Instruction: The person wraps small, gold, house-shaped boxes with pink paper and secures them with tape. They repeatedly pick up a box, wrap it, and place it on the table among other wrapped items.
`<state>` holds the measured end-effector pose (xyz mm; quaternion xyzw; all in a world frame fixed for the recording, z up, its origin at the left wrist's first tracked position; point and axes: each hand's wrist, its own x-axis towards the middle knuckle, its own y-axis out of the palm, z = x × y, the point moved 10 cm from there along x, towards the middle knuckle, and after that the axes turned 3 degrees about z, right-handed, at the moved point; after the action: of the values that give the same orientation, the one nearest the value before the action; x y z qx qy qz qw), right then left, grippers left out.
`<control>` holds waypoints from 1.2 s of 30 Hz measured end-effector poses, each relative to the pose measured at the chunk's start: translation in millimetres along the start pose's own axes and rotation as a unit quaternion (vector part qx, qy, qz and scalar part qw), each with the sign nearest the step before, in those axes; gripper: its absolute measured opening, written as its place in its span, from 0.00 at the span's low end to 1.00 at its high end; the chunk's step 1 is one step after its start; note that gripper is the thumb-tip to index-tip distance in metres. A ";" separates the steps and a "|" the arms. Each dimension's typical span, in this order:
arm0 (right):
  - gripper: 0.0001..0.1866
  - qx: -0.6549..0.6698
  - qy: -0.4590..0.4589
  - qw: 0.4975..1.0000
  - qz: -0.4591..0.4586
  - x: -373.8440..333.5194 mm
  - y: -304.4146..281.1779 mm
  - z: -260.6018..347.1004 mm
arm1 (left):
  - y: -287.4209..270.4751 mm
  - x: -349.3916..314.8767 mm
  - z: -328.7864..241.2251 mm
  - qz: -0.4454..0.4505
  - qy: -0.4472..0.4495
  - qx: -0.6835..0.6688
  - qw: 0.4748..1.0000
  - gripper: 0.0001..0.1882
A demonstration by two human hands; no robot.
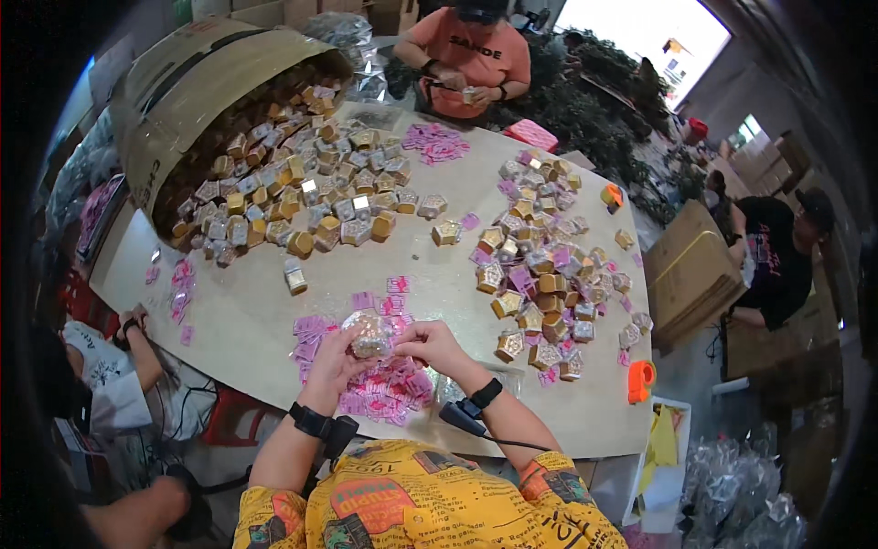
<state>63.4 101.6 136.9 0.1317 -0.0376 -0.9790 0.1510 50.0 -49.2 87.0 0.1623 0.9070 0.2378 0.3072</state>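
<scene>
My left hand is closed around a small silver-and-gold patterned box, which looks covered in clear plastic. At the box's right side, the fingers of my right hand are pinched together; whatever lies between them is too small to make out. Both hands are over a pile of pink paper cards at the table's near edge. Clear plastic bags lie beside my right wrist. A single silver-and-gold box sits apart, beyond my left hand.
A large cardboard carton lies tipped at far left, spilling many small boxes onto the pale table. More boxes mixed with pink cards cover the right side. An orange tape dispenser stands at the right edge. Other people work around the table.
</scene>
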 end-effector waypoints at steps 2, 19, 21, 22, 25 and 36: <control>0.06 -0.023 -0.020 0.999 -0.015 -2.2 -7.6 -4.3 | 4.4 5.3 8.8 0.018 -0.007 -0.004 1.000 0.17; 0.06 -0.151 -0.070 0.979 -0.121 -38.2 -32.2 -17.6 | 39.1 6.2 42.6 0.014 -0.060 -0.006 0.998 0.16; 0.06 -0.218 -0.107 0.960 -0.141 -44.3 -34.9 -13.8 | 46.0 3.3 42.1 0.013 -0.064 -0.014 0.998 0.17; 0.05 -0.264 -0.148 0.937 -0.175 -50.8 -33.7 -2.2 | 45.9 3.2 42.5 0.010 -0.061 -0.022 0.998 0.17; 0.04 -0.350 -0.282 0.852 -0.270 -73.5 -22.2 25.2 | 51.5 5.5 47.5 0.009 -0.054 -0.054 0.997 0.17; 0.05 -0.357 -0.282 0.844 -0.285 -86.5 -52.1 11.8 | 66.1 23.1 87.5 0.017 -0.118 -0.011 0.993 0.21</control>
<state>124.9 178.0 163.6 -0.2082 0.3128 -0.9195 -0.1150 97.9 45.1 49.9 0.2011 0.8590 0.2318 0.4098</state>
